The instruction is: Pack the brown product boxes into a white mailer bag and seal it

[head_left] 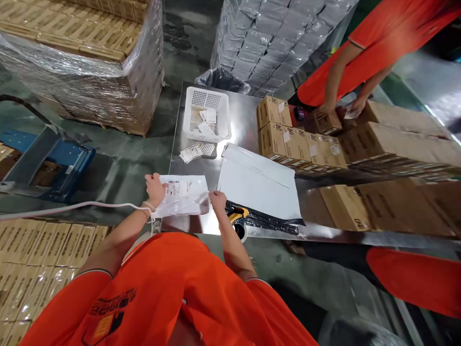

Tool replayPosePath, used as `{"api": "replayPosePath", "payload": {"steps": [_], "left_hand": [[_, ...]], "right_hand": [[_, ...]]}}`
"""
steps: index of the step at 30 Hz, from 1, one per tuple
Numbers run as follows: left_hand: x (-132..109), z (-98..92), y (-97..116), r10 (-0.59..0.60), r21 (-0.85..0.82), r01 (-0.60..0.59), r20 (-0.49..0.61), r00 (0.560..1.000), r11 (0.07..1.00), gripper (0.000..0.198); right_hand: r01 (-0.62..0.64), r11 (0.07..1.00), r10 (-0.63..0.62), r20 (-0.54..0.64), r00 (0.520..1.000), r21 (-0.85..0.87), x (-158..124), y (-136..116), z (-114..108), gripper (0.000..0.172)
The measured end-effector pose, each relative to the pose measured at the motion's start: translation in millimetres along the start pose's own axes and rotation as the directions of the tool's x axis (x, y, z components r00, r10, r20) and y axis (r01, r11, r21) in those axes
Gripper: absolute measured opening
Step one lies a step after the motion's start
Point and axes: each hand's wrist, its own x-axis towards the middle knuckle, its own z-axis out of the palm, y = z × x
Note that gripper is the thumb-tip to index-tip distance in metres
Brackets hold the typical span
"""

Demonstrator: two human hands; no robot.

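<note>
My left hand [155,189] grips the left end of a white plastic mailer bag [183,195], which carries a printed barcode label. A white cord loops around that wrist. My right hand [218,201] pinches the bag's lower right corner. Both hands hold it just above the stainless steel table [194,166]. To the right of my right hand lies a stack of white mailer bags [257,185]. Below it, a yellow-handled tape dispenser [237,216] sits near the table's front edge, partly hidden by my right forearm.
A white plastic basket [207,115] holding loose labels stands on the table, with more labels [191,153] beside it. Cardboard boxes [302,146] line the right side, where a co-worker's hands [342,110] work. Shrink-wrapped pallets stand behind the table.
</note>
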Motion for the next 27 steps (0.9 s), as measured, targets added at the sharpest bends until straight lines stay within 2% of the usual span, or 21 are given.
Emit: {"api": "replayPosePath", "payload": {"steps": [2,4,5,6,8,9,10,11,13,14,15,16,18,20,22,23,25,27], "left_hand": [[3.6,-4.5,-3.5,0.086,0.089,-0.083,-0.027,0.996,0.993,0.047],[10.3,-10.2,-9.9,0.285,0.198,-0.286,0.037,0.958,0.937,0.034],[14.1,-12.6,-14.1,0.413,0.232,-0.431,0.122,0.902,0.872,0.032],[17.6,-14.4,-18.9,0.533,0.232,-0.579,0.232,0.814,0.782,0.036],[23.3,-15.4,-29.5,0.676,0.168,-0.796,0.445,0.587,0.581,0.050],[25.4,-14.6,-35.1,0.698,0.139,-0.852,0.515,0.497,0.504,0.054],[27.1,-13.2,-40.8,0.704,0.128,-0.883,0.558,0.440,0.451,0.058],[28.4,-11.2,-46.3,0.705,0.133,-0.897,0.574,0.417,0.422,0.061],[30.5,-6.1,-56.3,0.703,0.156,-0.899,0.575,0.419,0.408,0.071],[31.4,-3.3,-60.6,0.703,0.163,-0.898,0.572,0.423,0.408,0.075],[32.3,-0.5,-64.4,0.701,0.169,-0.897,0.571,0.428,0.409,0.078],[33.3,2.0,-67.5,0.696,0.176,-0.896,0.575,0.430,0.408,0.081],[36.6,4.9,-72.0,0.682,0.184,-0.896,0.592,0.429,0.404,0.085],[42.0,3.2,-75.0,0.659,0.184,-0.887,0.609,0.442,0.424,0.091],[48.5,-2.9,-77.2,0.642,0.189,-0.854,0.586,0.494,0.485,0.095],[51.1,-6.6,-77.8,0.644,0.198,-0.830,0.546,0.535,0.522,0.094],[52.5,-11.6,-77.6,0.659,0.221,-0.786,0.441,0.609,0.577,0.088],[48.1,-10.1,-74.7,0.674,0.240,-0.776,0.391,0.627,0.583,0.083]], "right_hand": [[-0.086,0.996,0.079,-0.169,0.982,-0.031,4.5,9.9,-24.1,0.024],[-0.068,0.996,0.080,-0.326,0.942,0.051,7.3,15.3,-40.1,0.021],[0.003,0.992,0.042,-0.346,0.937,0.128,7.2,14.9,-42.1,0.021],[0.096,0.973,-0.024,-0.320,0.947,0.212,5.7,12.0,-39.2,0.023],[0.277,0.893,-0.235,-0.157,0.959,0.355,-1.8,-0.6,-18.3,0.029],[0.356,0.847,-0.366,-0.051,0.929,0.396,-7.3,-9.5,-1.5,0.033],[0.432,0.804,-0.494,0.055,0.868,0.409,-13.4,-19.0,18.0,0.036],[0.511,0.765,-0.602,0.152,0.784,0.392,-19.5,-28.3,38.8,0.039],[0.655,0.702,-0.711,0.315,0.628,0.278,-28.9,-42.5,77.5,0.046],[0.706,0.681,-0.714,0.383,0.585,0.191,-31.5,-46.2,92.7,0.050],[0.736,0.670,-0.694,0.437,0.573,0.098,-32.3,-47.1,103.6,0.053],[0.743,0.670,-0.658,0.469,0.589,0.007,-31.2,-45.3,109.6,0.055],[0.696,0.705,-0.570,0.473,0.672,-0.138,-24.0,-35.2,107.1,0.058],[0.616,0.759,-0.498,0.421,0.758,-0.210,-11.9,-21.6,89.8,0.058],[0.569,0.794,-0.483,0.345,0.805,-0.215,0.3,-10.5,68.5,0.054],[0.575,0.794,-0.509,0.303,0.806,-0.196,4.5,-7.3,60.3,0.050],[0.637,0.758,-0.603,0.221,0.766,-0.139,5.9,-6.7,54.2,0.045],[0.710,0.698,-0.685,0.203,0.700,-0.095,-1.8,-12.5,63.2,0.043]]}}
